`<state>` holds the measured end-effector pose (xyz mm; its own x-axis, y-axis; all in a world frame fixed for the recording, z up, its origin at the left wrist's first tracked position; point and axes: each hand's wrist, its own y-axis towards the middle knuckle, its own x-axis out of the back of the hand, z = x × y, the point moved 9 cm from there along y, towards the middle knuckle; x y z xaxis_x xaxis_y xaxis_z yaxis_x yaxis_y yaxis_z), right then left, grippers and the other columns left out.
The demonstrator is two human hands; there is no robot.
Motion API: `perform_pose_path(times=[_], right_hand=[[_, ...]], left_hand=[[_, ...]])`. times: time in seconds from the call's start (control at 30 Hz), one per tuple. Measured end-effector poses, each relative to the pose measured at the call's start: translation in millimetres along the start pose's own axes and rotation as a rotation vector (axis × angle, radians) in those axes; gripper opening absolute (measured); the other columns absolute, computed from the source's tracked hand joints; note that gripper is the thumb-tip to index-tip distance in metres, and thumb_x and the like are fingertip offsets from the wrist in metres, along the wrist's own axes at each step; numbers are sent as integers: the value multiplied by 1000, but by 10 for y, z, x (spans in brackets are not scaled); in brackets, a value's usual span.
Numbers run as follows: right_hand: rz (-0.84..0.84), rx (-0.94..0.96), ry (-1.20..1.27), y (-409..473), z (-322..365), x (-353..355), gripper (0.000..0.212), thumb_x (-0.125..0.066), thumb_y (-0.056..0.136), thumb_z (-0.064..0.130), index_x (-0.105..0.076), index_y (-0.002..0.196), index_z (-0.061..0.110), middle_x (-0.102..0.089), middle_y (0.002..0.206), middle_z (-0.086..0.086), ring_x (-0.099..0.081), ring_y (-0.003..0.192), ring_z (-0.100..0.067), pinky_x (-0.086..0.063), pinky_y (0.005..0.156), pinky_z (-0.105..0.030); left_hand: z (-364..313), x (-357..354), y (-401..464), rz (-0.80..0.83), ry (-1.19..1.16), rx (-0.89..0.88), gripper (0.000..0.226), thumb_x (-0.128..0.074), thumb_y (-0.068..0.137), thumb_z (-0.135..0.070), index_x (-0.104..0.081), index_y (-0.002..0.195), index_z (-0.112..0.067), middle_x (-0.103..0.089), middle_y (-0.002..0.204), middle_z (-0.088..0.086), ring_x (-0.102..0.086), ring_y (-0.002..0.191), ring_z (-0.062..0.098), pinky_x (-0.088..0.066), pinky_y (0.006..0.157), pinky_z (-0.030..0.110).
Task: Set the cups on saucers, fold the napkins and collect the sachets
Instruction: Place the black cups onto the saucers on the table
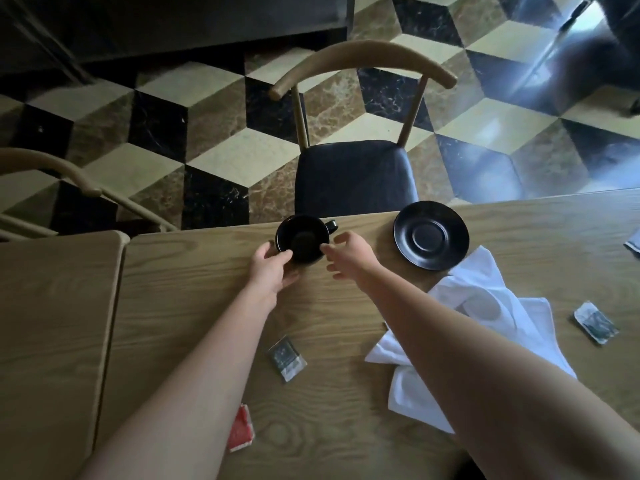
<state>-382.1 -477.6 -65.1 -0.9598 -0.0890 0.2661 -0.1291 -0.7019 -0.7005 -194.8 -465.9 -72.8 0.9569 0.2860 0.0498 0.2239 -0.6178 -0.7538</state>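
Observation:
A black cup (302,238) stands upright on the wooden table (194,306) near its far edge, handle pointing right. My left hand (270,268) touches the cup's left side with fingers curled around it. My right hand (349,254) hovers at the cup's right side, fingers spread, fingertips close to the rim. An empty black saucer (431,235) lies to the right of the cup. A crumpled white napkin (485,306) lies below the saucer, partly under my right forearm. Dark sachets lie at the middle (287,358) and the right (595,322). A red sachet (240,429) lies near my left forearm.
A chair with a dark seat (353,174) is tucked against the table's far edge, behind the cup. A second table (52,323) adjoins on the left, with another chair back (52,168) beyond it. Something pale (633,242) shows at the right edge.

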Motion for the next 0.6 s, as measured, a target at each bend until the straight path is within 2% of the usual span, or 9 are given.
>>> perform_pose_path(times=[0.07,0.17,0.27,0.3,0.37,0.43,0.53,0.6], right_hand=[[14,4,-22,52,17,-52,43,-62,92,33,-53,130,13,-72,100,-12,-74,80,-25,-63,72,-40],[74,-3,-19,88,-16,-157,42,-59,95,31,-53,135,21,-71,113,-12,-76,85,-26,-63,73,-40],[93,-12,25,89,-75,-195,34,-54,97,21,-55,131,21,-70,116,-14,-76,88,-30,-63,77,-45],[69,-1,38,83,-81,-160,30,-52,96,17,-57,125,19,-70,114,-15,-76,86,-30,-63,77,-46],[-6,32,67,69,-84,-1,25,-50,93,14,-60,115,20,-72,107,-14,-77,79,-27,-64,71,-43],[-79,73,98,48,-88,249,26,-50,90,15,-62,111,22,-73,101,-11,-76,70,-20,-63,62,-36],[-163,104,116,11,-148,731,24,-49,87,16,-66,104,16,-73,92,-7,-75,65,-15,-62,61,-34],[-223,94,117,-18,-233,1094,19,-50,86,15,-65,97,11,-70,84,-10,-75,66,-20,-64,65,-41]], left_hand=[[-11,-35,33,41,4,35,65,-60,95,-4,-32,152,-18,-53,135,15,-66,99,30,-60,76,40],[2,-81,56,93,7,80,64,-55,95,2,-31,153,-13,-49,144,19,-61,116,36,-59,84,44],[-23,-109,36,71,-21,62,69,-54,92,9,-29,153,-10,-49,142,18,-58,120,35,-59,80,42],[-28,-134,20,63,-25,49,70,-56,90,10,-30,153,-8,-52,138,16,-58,119,34,-59,77,40],[-52,-248,-22,69,-8,11,67,-59,87,9,-38,149,-7,-61,117,8,-61,113,31,-60,70,37],[-90,-448,-55,96,22,-20,64,-63,86,6,-44,146,-9,-63,103,3,-65,103,27,-62,72,40],[-120,-905,-131,157,72,-58,67,-66,84,3,-44,146,-11,-64,103,1,-67,90,18,-61,81,45],[-114,-1246,-225,209,92,-76,62,-65,83,4,-51,139,-15,-65,98,0,-66,87,17,-63,75,40]])
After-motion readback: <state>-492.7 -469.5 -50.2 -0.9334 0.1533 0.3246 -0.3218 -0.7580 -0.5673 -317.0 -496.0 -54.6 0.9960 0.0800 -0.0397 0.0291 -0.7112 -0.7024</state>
